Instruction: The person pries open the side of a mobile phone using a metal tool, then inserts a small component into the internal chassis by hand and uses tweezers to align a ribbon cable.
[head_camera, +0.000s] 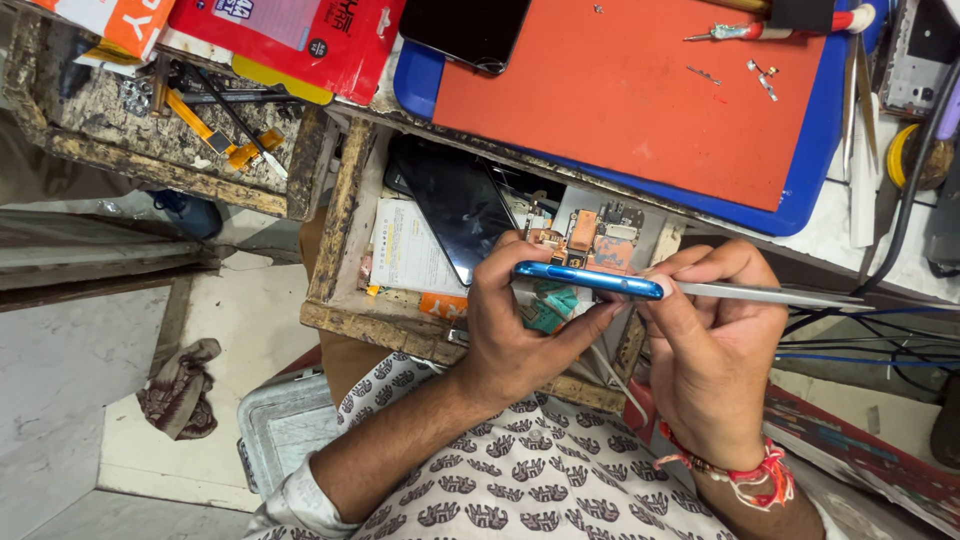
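1. Head view: two bare hands over an open wooden drawer (340, 215). One blue-edged phone (588, 280) is held edge-on between them.
2. Left hand (520, 325): fingers curled and pinching the phone's near end, thumb under its lower edge.
3. Right hand (715, 340): fingers pressed together around one pair of metal tweezers (760, 294), whose long end runs outward past the knuckles. The tip end meets the phone's blue edge just beside the thumb. One red thread bracelet (745, 470) sits on this wrist.
4. Beyond the left fingers, inside the drawer: one exposed circuit board (595, 235) with orange patches, one dark glass panel (455, 215), one white paper sheet (405, 250). These lie close together; little open room remains between them.
5. Farther beyond both hands: one orange work mat (640, 90) on a blue tray (815, 150), carrying one dark phone (465, 30) at its corner, one screwdriver (745, 30), and a few small loose parts too small to count.
6. Outward of the left hand, the floor holds one crumpled rag (180, 385).
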